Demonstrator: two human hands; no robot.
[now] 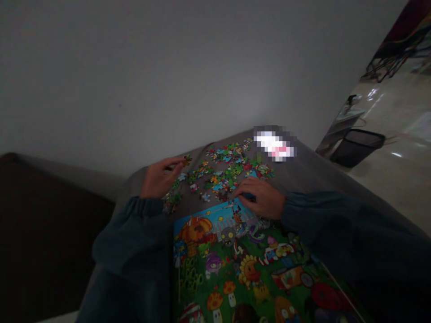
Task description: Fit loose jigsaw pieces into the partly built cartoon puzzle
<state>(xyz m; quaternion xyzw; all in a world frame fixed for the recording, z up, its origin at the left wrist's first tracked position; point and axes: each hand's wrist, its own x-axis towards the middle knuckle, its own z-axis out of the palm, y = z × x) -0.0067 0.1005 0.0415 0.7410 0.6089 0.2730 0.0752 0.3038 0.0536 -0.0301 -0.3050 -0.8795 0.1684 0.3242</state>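
Over jigsaw pieces (218,172), hands (158,178) (261,197) reach forward.

The left hand (160,178) reaches in from 8 o'clock, its dark sleeve (131,242) gathered at the wrist, with the fingers (177,162) pinched together and pointing toward 2 o'clock. The right hand (261,198) comes from 3 o'clock in a matching cuff (292,211), palm down, fingers (244,190) curled toward 9 o'clock.

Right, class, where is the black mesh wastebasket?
In the head view, the black mesh wastebasket stands on the floor at upper right, beyond the grey fabric surface.
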